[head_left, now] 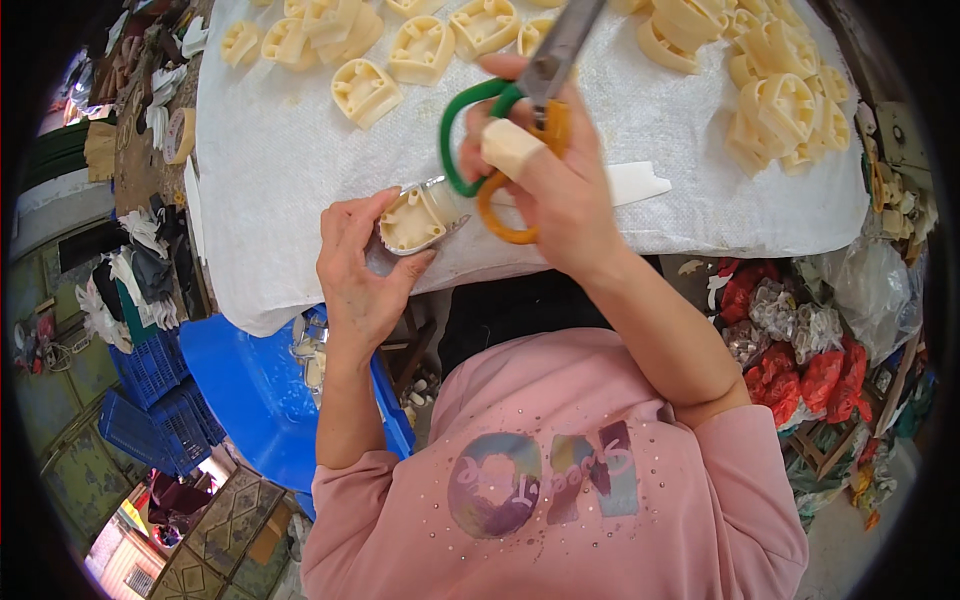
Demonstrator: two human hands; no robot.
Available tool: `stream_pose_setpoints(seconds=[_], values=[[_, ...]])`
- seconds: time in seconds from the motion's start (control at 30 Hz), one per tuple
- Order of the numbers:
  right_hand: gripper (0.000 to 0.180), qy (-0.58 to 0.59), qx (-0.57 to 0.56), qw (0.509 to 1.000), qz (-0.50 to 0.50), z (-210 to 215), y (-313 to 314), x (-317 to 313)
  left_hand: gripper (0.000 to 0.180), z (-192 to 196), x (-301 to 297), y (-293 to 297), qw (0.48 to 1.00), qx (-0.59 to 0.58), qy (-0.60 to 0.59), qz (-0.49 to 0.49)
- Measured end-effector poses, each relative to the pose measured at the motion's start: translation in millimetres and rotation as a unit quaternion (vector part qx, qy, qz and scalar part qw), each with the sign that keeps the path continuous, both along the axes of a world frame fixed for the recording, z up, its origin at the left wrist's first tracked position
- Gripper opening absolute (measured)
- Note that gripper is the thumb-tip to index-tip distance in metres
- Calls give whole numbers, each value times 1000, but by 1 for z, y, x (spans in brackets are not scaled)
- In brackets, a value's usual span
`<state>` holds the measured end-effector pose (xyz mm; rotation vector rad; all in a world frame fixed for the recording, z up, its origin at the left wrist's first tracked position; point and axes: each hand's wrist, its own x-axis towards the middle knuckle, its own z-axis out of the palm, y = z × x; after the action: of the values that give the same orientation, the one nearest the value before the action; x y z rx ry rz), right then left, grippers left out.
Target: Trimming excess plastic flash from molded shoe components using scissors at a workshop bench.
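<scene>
My left hand (362, 272) grips a cream plastic moulded part (412, 220) with a thin clear film around it, at the near edge of the white cloth. My right hand (555, 185) holds scissors (500, 120) with one green and one orange handle loop; a taped finger sits through the loops. The steel blades point up and away, toward the top of the picture. The scissors' handles hover just right of the held part.
A white woven cloth (290, 150) covers the work table. Several more cream parts lie along the far edge (420, 48) and in a heap at the right (785, 105). A blue tub (250, 390) and blue crates (155, 400) sit left; red and clear bags (800, 350) right.
</scene>
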<state>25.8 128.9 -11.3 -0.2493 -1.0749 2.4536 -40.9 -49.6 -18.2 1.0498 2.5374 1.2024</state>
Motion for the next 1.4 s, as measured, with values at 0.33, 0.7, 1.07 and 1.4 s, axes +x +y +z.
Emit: stream_pose_setpoints(seconds=[0.33, 0.7, 1.07, 1.4], values=[[59, -341, 464, 805, -143, 16, 85, 105, 52, 2, 7, 0, 1000, -17, 26, 5], [40, -326, 752, 542, -187, 15, 73, 120, 49, -33, 30, -132, 907, 166, 43, 385], [25, -168, 748, 642, -7, -6, 48, 77, 58, -60, 50, -181, 811, -196, 175, 523], [30, -101, 740, 653, -124, 19, 33, 63, 40, 14, 60, 22, 948, 177, -261, -33]])
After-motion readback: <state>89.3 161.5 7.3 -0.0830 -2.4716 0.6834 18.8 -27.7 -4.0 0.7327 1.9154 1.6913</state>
